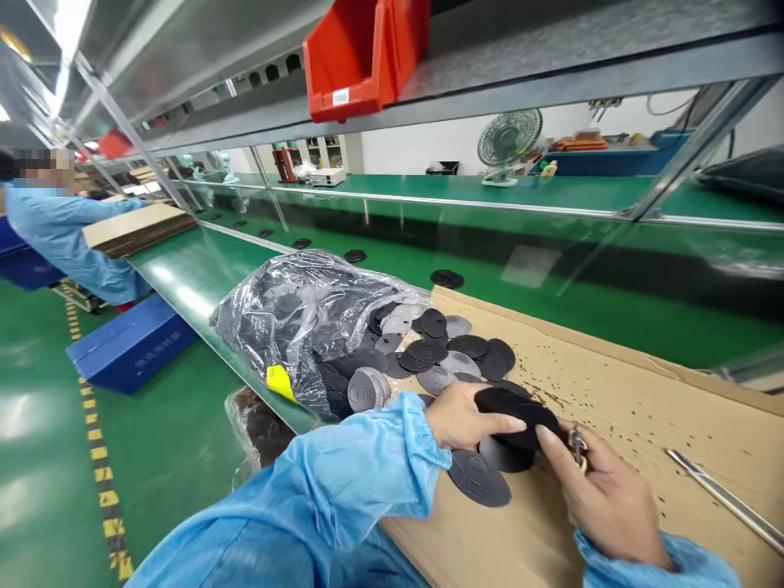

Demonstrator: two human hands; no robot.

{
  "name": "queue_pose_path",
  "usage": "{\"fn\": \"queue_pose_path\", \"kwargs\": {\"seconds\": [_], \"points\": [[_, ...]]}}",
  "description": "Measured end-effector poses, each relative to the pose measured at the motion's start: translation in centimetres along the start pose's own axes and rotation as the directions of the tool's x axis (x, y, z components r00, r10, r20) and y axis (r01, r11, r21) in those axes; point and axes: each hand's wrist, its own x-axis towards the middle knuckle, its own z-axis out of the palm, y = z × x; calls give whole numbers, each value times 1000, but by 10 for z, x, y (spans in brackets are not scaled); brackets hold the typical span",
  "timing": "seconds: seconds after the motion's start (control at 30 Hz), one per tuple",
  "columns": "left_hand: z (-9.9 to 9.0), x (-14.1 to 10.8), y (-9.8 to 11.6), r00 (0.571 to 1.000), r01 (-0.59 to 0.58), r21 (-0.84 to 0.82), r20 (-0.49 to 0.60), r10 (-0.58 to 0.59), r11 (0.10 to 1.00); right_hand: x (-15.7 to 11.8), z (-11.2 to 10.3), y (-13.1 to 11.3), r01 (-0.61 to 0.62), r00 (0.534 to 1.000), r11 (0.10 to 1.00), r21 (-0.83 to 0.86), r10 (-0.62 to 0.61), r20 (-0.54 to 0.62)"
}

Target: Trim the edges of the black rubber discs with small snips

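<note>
Head camera shows both hands between four and five o'clock from the centre of the scene, over a brown cardboard sheet [618, 367]. The left hand [459, 416] is closed, its thumb on top, upon several flat black discs [513, 404], which overlap each other. The right hand [606, 490] is partly curled: its thumb tip touches the edge of these discs, and the fingers have hold of a small metal tool [576, 447], whose exact kind I cannot tell. From the held discs, at seven o'clock, one loose disc [479, 478] lies on the cardboard. At ten o'clock, a heap of discs [425, 354] spills from a clear plastic bag [294, 306] bearing a yellow label [281, 381]. Black crumbs [640, 412] are scattered toward three o'clock; a slim metal rod [723, 496] lies beyond them. At eleven o'clock, another disc [447, 279] rests on a green conveyor belt [398, 260].
</note>
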Motion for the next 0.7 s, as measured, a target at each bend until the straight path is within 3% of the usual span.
{"fn": "queue_pose_path", "kwargs": {"seconds": [0.1,0.23,0.4,0.57,0.7], "points": [[1,1,0,999,33,-68,2,-33,997,0,-3,-1,-77,990,996,-50,82,118],[1,0,3,997,70,-56,-7,-70,996,-4,-4,-12,-238,954,969,-68,247,171],[2,-2,9,998,68,-48,22,-67,997,-5,-4,-24,-288,937,956,-49,292,189],[1,-1,8,998,49,66,29,-51,997,-4,-4,-22,-305,938,952,-4,302,169],[1,0,2,998,58,60,23,-59,997,-5,-4,-22,-322,935,946,-20,322,152]]}}
